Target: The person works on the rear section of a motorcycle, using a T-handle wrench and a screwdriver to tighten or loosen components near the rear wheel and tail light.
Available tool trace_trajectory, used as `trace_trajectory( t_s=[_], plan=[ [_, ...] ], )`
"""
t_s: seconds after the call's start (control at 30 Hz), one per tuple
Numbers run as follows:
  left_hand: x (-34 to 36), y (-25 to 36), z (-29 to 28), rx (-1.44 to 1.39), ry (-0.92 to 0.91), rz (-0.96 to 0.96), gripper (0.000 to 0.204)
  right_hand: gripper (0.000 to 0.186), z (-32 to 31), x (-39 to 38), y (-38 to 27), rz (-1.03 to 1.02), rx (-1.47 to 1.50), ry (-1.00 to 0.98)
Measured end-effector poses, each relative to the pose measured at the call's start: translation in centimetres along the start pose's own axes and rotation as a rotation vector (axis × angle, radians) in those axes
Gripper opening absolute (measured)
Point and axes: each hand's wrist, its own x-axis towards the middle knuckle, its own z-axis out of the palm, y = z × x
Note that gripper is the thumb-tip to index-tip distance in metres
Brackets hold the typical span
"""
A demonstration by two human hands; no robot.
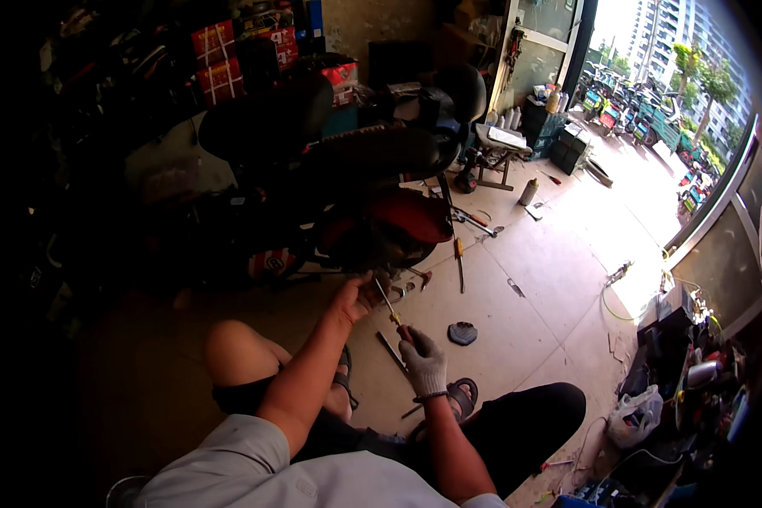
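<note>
My bare left hand (357, 296) is closed at the dark lower rear of a scooter (364, 152), beside its wheel area; what its fingers hold is hard to make out. In my gloved right hand (423, 360) is a screwdriver (405, 333) with a red handle, its long shaft angled up toward my left hand. Above both hands is a red curved fender (411, 216). On the tiled floor near them lie a yellow-handled screwdriver (460, 254), a long dark bar (391, 351) and a dark flat roundish object (462, 333).
Dark scooters and red boxes (216, 63) crowd the left and back. A small stool (501, 140), a spray can (528, 193) and black crates (571, 148) stand near the open doorway, with parked bikes outside. Cluttered parts, hoses and a plastic bag (635, 415) line the right.
</note>
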Motion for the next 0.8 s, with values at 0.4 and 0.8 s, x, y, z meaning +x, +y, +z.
trace_trajectory(
  t_s=[0.4, 0.8],
  plan=[
    [-0.7, 0.9, 0.4, 0.137, -0.076, 0.019, 0.029, 0.045, -0.5, 0.4, 0.5, 0.158, 0.141, -0.056],
    [-1.6, 1.7, 1.4, 0.294, -0.083, -0.025, 0.031, 0.047, -0.7, -0.1, 0.2, 0.405, 0.497, -0.159]
  ],
)
